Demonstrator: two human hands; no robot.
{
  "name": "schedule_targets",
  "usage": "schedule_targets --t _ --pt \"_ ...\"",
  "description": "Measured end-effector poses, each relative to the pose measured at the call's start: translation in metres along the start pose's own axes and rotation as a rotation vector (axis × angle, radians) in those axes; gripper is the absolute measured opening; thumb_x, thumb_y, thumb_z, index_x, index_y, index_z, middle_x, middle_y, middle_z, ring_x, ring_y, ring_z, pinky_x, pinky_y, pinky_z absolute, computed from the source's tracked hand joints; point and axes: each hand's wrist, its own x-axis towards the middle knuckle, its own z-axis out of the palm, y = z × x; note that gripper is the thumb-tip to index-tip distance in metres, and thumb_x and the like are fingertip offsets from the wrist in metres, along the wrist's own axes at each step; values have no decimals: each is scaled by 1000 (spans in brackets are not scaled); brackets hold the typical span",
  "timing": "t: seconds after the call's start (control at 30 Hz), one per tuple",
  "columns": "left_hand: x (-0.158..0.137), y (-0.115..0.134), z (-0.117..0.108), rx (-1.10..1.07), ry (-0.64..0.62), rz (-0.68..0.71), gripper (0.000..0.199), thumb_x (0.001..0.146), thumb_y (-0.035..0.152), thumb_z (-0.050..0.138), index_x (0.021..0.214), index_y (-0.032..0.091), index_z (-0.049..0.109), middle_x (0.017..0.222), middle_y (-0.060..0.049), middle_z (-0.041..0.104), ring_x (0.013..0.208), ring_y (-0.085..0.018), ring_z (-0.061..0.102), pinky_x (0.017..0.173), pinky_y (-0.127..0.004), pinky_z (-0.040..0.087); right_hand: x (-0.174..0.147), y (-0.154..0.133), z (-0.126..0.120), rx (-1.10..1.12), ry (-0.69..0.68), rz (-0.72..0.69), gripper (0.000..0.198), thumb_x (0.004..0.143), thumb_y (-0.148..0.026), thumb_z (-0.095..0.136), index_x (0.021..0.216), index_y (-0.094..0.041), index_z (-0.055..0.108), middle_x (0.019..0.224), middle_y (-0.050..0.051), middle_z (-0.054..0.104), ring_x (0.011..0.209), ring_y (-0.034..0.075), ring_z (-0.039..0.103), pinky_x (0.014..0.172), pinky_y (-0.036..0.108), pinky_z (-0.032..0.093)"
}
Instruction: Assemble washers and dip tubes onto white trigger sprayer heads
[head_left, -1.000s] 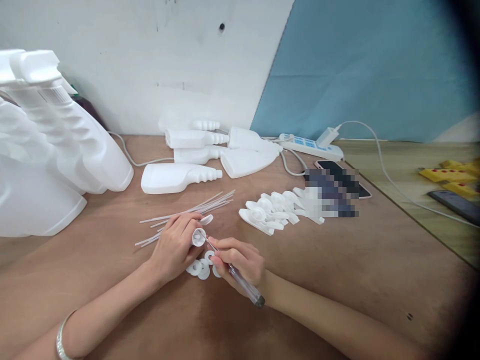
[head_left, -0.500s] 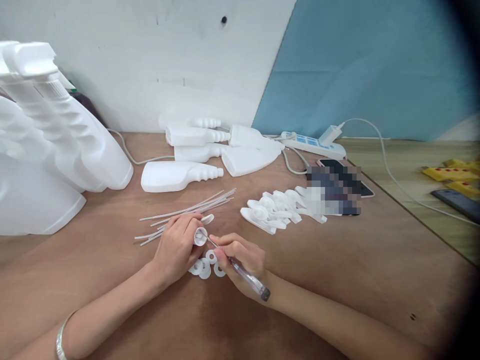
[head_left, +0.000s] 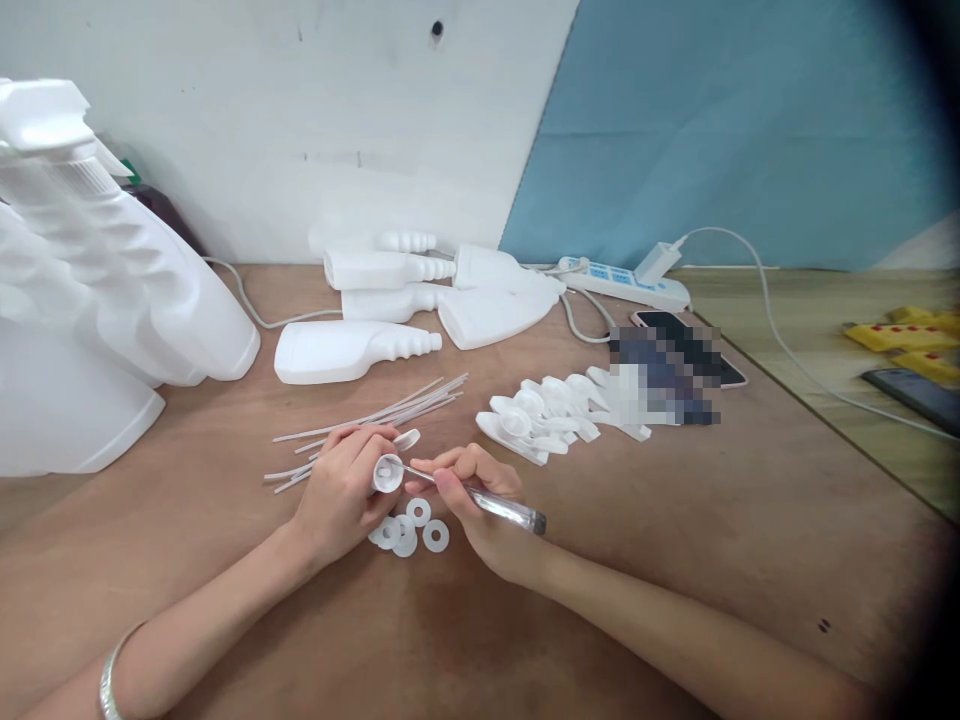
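Observation:
My left hand [head_left: 336,495] is wrapped round a white spray-bottle trigger head [head_left: 387,475], its round collar opening turned toward my right hand. Inside the collar a small white inner part shows. Between the fingers of my right hand [head_left: 491,535] is a thin screwdriver [head_left: 506,508] with a clear handle and dark end cap. Its metal tip reaches the collar's rim; whether it touches the inner part I cannot tell. Below the hands lie several white ring washers [head_left: 436,536], some overlapping. Behind my left hand are thin white dip tubes [head_left: 409,408].
More white trigger heads [head_left: 532,420] lie in a row at centre right. White bottles [head_left: 322,352] rest on their sides at the back. Large spray bottles [head_left: 180,290] stand at left. A power strip [head_left: 626,285] and a phone [head_left: 731,374] are at back right.
The screwdriver's handle end has swung up, so the tool lies flatter, and my right hand has turned with it. The trigger head stays in my left hand. The view has shifted slightly.

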Motion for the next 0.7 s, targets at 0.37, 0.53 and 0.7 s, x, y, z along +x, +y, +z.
schedule_targets --t 0.37,0.53,0.7 --pt "-1 -2 -3 -60 -86 -25 1 80 19 47 81 19 46 94 -7 63 102 -21 55 86 -37 38 7 4 -7 150 -82 118 19 86 -34 49 73 -19 48 79 0 67 68 13 67 63 29 56" --pt "-3 -5 -2 -38 -98 43 4 77 16 47 81 18 47 100 -8 61 102 -20 55 87 -37 36 11 3 -12 -30 -117 -47 20 84 -29 50 67 -19 51 68 -2 65 63 11 64 62 26 52" --pt "-4 -5 0 25 -114 103 6 77 17 48 83 18 49 102 -8 61 103 -21 54 88 -38 34 12 2 -17 -119 -158 -109 25 82 -25 51 58 -20 46 62 -2 62 59 10 62 56 23 48"
